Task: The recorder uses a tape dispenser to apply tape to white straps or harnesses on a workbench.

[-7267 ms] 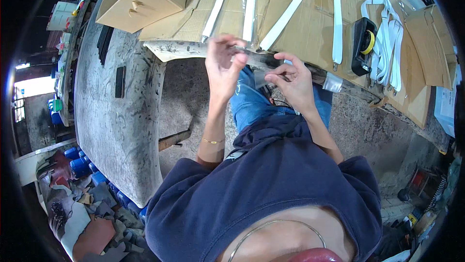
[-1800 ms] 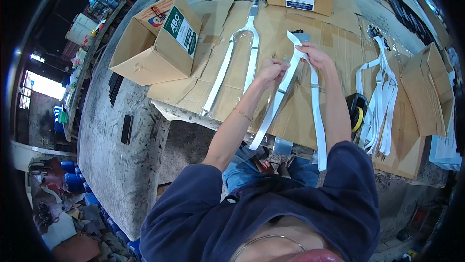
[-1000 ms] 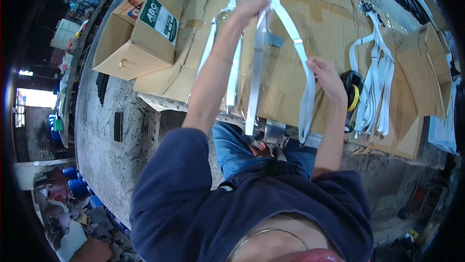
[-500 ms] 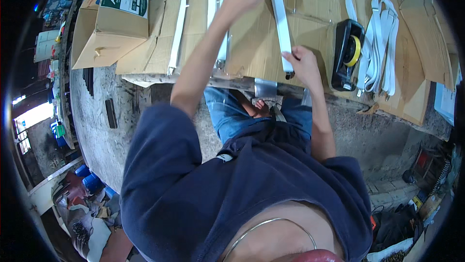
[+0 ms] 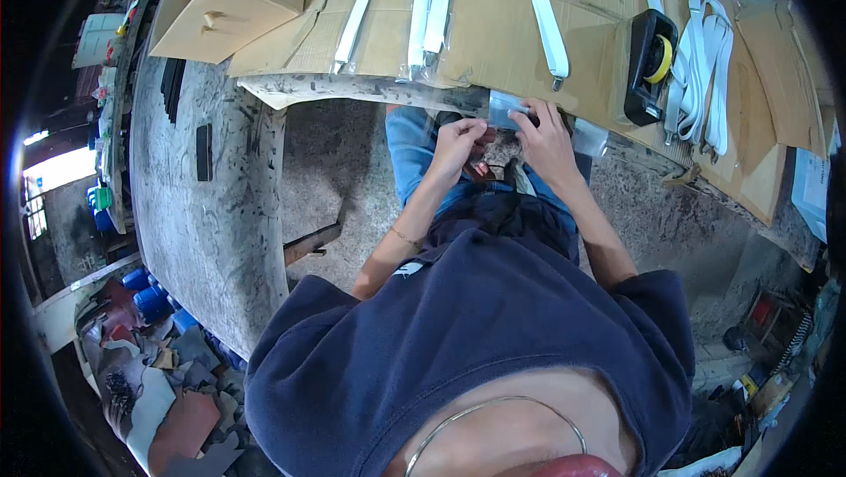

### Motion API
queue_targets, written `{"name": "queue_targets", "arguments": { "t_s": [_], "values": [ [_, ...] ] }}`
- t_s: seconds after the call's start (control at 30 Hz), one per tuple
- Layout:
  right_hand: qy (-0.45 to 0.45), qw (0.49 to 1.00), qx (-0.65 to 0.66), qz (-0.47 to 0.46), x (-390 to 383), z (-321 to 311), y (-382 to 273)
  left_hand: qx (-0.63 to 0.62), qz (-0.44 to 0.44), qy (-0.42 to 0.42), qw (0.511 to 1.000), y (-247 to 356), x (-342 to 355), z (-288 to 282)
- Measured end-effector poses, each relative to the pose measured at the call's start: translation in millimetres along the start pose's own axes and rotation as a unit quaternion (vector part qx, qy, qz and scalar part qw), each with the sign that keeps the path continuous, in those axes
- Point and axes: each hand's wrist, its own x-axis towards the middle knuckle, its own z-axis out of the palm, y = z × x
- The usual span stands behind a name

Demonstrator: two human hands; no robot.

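Head view: a clear film (image 5: 504, 108) is seen at the near edge of the table (image 5: 352, 87), above the lap (image 5: 407, 146), with both hands brought to it. The thumb and fingertips of the left hand (image 5: 458, 149) are drawn together near the film; whether it is gripped cannot be told. The thumb and forefinger of the right hand (image 5: 546, 137) are bent at the film's right side; a firm hold cannot be made out either.

The step in hand is judged to be fine fingertip work on the film. It would best be taken by its outermost corners, lightly, and drawn evenly, so that no crease is made. It should be held off the worn table edge, where it could be snagged.

Two films are counted: the one by the hands and a second film (image 5: 589, 137) to the right. Four white strap legs (image 5: 544, 18) are laid on the cardboard (image 5: 493, 27); their upper parts are cut off, so whole straps cannot be counted. One bundle (image 5: 701, 63) of straps is heaped farther right, its strands too tangled to number. One dispenser (image 5: 639, 98) with one yellow roll (image 5: 663, 67) is set just beside it. Two cartons are shown, a left carton (image 5: 238, 5) and a right carton (image 5: 780, 71).
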Motion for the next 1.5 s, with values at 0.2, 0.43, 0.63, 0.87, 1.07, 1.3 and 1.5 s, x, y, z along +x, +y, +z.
{"name": "queue_targets", "arguments": {
  "t_s": [0.2, 0.43, 0.63, 0.87, 1.07, 1.3, 1.5],
  "values": [
    [-0.013, 0.998, 0.049, -0.044, -5, -5, 5, -0.012, 0.032, 0.01, 0.999, 2, 5, -8],
    [0.017, 0.996, 0.081, -0.023, -6, 4, 8, -0.028, 0.062, 0.025, 0.997, -3, 15, 2],
    [-0.06, 0.936, 0.231, 0.259, 12, 0, 13, -0.036, 0.09, 0.026, 0.995, -4, 18, 3],
    [-0.1, 0.911, 0.288, 0.277, 28, -6, 28, 0.11, 0.098, 0.119, 0.982, 6, 16, 26],
    [-0.016, 0.954, 0.186, 0.233, 32, -13, 10, 0.195, 0.075, 0.243, 0.947, -3, 37, 44],
    [0.083, 0.928, 0.282, 0.227, 34, -24, 27, 0.106, 0.134, 0.321, 0.931, -13, 45, 58],
    [0.231, 0.898, 0.325, 0.188, 43, -98, 5, 0.091, 0.11, 0.335, 0.931, -16, 53, 56]
  ]
}}
